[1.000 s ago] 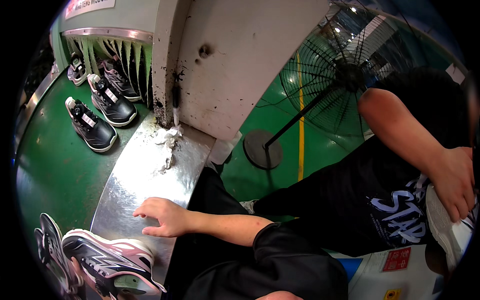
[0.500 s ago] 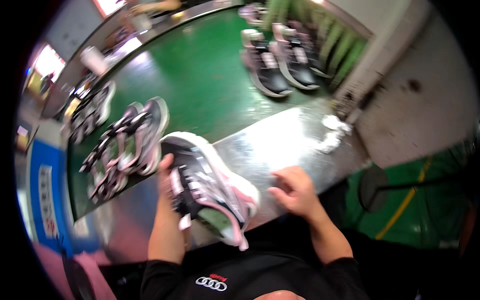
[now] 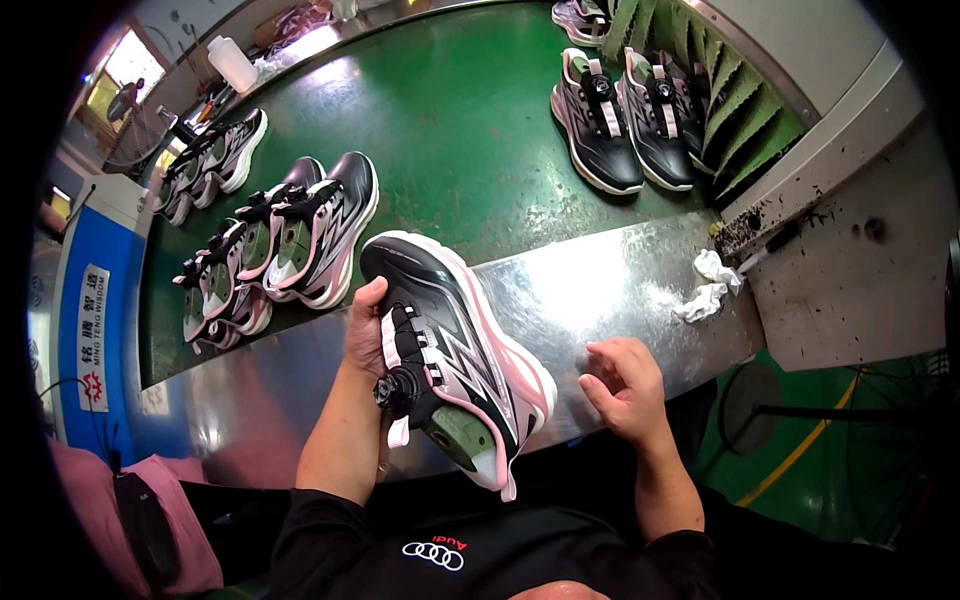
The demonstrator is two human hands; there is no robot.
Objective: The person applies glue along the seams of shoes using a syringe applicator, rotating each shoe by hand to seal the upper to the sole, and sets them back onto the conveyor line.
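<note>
A black, grey and pink sneaker with a white sole hangs tilted over the metal table edge. My left hand grips it from the left side, the thumb on the upper and the other fingers hidden behind it. A round black lacing dial sits on its tongue, and a green shoe last fills its opening. To the right of the sneaker, apart from it, my right hand is held half curled, thumb and fingers apart, with nothing visible in it.
Several similar sneakers stand at left on the green conveyor belt. More sneakers stand at the far right beside green hanging strips. Crumpled white paper lies on the metal ledge, near a machine housing.
The view has shifted and become sharper. The sneaker stays in my left hand and lies slightly farther right in the picture. My right hand is still beside it, empty.
</note>
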